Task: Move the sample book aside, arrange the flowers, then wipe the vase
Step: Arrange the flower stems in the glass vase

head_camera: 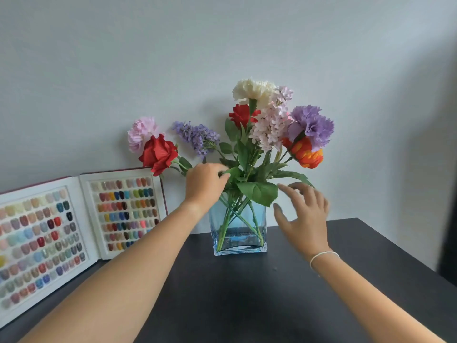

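A square blue glass vase (238, 240) stands near the back of the dark table (247, 305), holding a bunch of artificial flowers (269, 125). A red rose (158, 153), a pink carnation and a purple lilac sprig lean out to the left. My left hand (204, 185) is at the vase's mouth, fingers closed on green stems and leaves there. My right hand (305, 216) hovers open just right of the vase, fingers spread, touching nothing that I can see. The open sample book (74, 229), with rows of coloured nail tips, lies at the left, its far page propped against the wall.
A pale wall (222, 45) rises right behind the vase and book. The table's right edge runs diagonally at the right, with a dark vertical shape beyond it at the frame's edge. A thin white bracelet is on my right wrist.
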Action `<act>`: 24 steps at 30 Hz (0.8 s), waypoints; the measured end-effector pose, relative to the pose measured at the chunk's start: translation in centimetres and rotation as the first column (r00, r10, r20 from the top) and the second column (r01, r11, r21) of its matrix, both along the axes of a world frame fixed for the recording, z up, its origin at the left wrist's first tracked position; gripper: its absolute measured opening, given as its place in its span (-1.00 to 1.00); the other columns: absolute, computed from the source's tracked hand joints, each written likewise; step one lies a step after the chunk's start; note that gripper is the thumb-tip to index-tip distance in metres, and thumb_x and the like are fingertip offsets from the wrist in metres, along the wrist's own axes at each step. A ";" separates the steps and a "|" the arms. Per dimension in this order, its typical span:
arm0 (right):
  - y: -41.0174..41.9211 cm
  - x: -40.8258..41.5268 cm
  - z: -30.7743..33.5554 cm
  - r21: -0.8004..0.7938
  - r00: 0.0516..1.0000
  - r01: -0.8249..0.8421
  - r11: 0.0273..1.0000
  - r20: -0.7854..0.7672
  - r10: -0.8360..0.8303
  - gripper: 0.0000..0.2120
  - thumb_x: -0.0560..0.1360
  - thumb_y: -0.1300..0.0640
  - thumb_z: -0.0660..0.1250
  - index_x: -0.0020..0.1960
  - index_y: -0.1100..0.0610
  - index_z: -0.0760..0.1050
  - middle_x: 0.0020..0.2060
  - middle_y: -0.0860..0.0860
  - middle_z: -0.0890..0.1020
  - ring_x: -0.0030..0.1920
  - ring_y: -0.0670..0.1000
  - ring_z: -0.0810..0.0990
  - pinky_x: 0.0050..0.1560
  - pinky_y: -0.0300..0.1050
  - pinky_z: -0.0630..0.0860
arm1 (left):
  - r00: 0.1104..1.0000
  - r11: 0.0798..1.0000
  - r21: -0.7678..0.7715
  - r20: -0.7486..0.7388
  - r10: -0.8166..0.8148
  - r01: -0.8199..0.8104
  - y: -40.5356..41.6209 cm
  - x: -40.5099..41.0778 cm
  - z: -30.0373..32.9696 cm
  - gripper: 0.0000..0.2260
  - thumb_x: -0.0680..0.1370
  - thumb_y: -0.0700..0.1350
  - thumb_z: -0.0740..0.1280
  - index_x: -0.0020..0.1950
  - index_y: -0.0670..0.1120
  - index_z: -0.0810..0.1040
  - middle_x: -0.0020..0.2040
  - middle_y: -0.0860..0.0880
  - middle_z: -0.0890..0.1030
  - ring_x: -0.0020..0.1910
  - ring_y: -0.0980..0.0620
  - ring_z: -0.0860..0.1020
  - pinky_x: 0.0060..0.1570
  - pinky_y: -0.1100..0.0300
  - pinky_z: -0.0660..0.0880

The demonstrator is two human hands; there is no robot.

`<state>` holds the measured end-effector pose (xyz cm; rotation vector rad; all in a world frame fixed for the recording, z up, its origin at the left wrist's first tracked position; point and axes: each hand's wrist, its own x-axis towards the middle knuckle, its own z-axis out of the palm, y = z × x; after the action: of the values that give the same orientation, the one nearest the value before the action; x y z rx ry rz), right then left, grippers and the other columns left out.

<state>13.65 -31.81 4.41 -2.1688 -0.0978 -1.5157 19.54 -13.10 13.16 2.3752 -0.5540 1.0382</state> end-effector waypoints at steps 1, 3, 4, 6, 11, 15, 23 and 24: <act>0.4 0.0 0.2 -0.045 1.000 0.005 0.999 -0.002 -0.006 -0.67 0.35 0.05 0.34 0.11 0.02 0.55 -0.01 0.07 0.58 0.03 0.10 0.44 0.09 0.07 0.29 | 1.000 0.999 -0.031 -0.021 0.013 -0.014 0.1 0.1 0.2 -0.83 0.51 -0.09 0.30 -0.02 -0.10 0.64 -0.11 -0.09 0.70 -0.06 -0.15 0.59 -0.01 0.06 0.46; 1.0 0.1 0.5 -0.116 1.000 0.020 0.993 -0.021 -0.022 -0.68 0.34 0.01 0.34 0.08 0.02 0.57 -0.03 0.07 0.60 0.00 0.16 0.51 0.07 0.09 0.32 | 0.998 0.996 -0.083 -0.050 0.026 -0.031 0.4 0.2 0.6 -0.83 0.51 -0.10 0.30 -0.13 -0.13 0.66 -0.15 -0.10 0.69 -0.15 -0.12 0.59 -0.11 0.11 0.46; 1.2 0.1 0.7 -0.139 0.999 0.021 0.990 -0.036 -0.027 -0.67 0.34 -0.02 0.34 0.08 0.01 0.57 -0.04 0.07 0.60 -0.01 0.18 0.52 0.07 0.10 0.34 | 0.998 0.993 -0.117 -0.058 0.019 -0.026 0.6 0.3 0.9 -0.83 0.51 -0.11 0.30 -0.14 -0.14 0.66 -0.13 -0.10 0.69 -0.16 -0.09 0.59 -0.16 0.15 0.44; 1.5 0.3 0.9 -0.170 0.997 0.011 0.985 -0.077 -0.025 -0.65 0.33 -0.10 0.32 0.08 -0.01 0.57 -0.03 0.04 0.60 -0.01 0.17 0.52 0.08 0.11 0.33 | 0.999 0.982 -0.190 -0.049 -0.017 0.007 0.9 0.4 1.5 -0.84 0.51 -0.15 0.31 -0.16 -0.18 0.66 -0.12 -0.11 0.69 -0.19 -0.04 0.57 -0.25 0.23 0.35; 2.0 0.9 1.1 -0.198 0.996 0.031 0.980 -0.081 -0.048 -0.71 0.32 0.01 0.45 0.03 0.01 0.60 -0.09 0.04 0.64 -0.06 0.21 0.55 0.04 0.15 0.37 | 0.996 0.978 -0.189 0.038 -0.082 0.088 1.3 0.3 2.6 -0.86 0.49 -0.19 0.32 -0.10 -0.20 0.65 -0.12 -0.16 0.69 -0.11 -0.10 0.60 -0.11 0.16 0.45; 1.9 1.3 1.6 -0.155 0.996 0.094 0.983 0.005 -0.094 -0.85 0.38 0.09 0.41 -0.05 0.01 0.64 -0.18 0.00 0.66 -0.16 0.19 0.56 -0.05 0.12 0.40 | 0.979 0.985 -0.025 0.115 -0.167 0.171 1.7 -0.3 1.2 -0.87 0.49 -0.19 0.33 -0.06 -0.17 0.66 -0.09 -0.13 0.69 -0.09 -0.07 0.58 -0.07 0.23 0.38; 1.1 1.6 1.5 -0.102 0.996 0.090 0.991 0.019 -0.089 -0.89 0.39 0.10 0.43 -0.09 -0.01 0.66 -0.21 -0.02 0.67 -0.21 0.18 0.54 -0.09 0.10 0.38 | 0.966 0.914 0.389 0.166 -0.197 0.119 3.8 -0.8 -3.1 -0.92 0.40 -0.18 0.43 -0.13 -0.10 0.69 -0.19 -0.02 0.69 -0.17 -0.15 0.56 -0.07 -0.03 0.48; 0.9 1.6 1.5 -0.107 0.997 0.082 0.991 0.023 -0.080 -0.89 0.38 0.11 0.43 -0.09 0.00 0.66 -0.21 -0.02 0.67 -0.21 0.18 0.54 -0.09 0.10 0.38 | 0.959 0.909 0.400 0.187 -0.211 0.122 3.9 -0.8 -3.0 -0.92 0.39 -0.19 0.43 -0.15 -0.11 0.69 -0.21 -0.01 0.69 -0.19 -0.14 0.57 -0.10 -0.03 0.50</act>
<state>15.21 -30.87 5.91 -2.2682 -0.1012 -1.6106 18.69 -9.17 10.18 2.4912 -1.1197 1.2210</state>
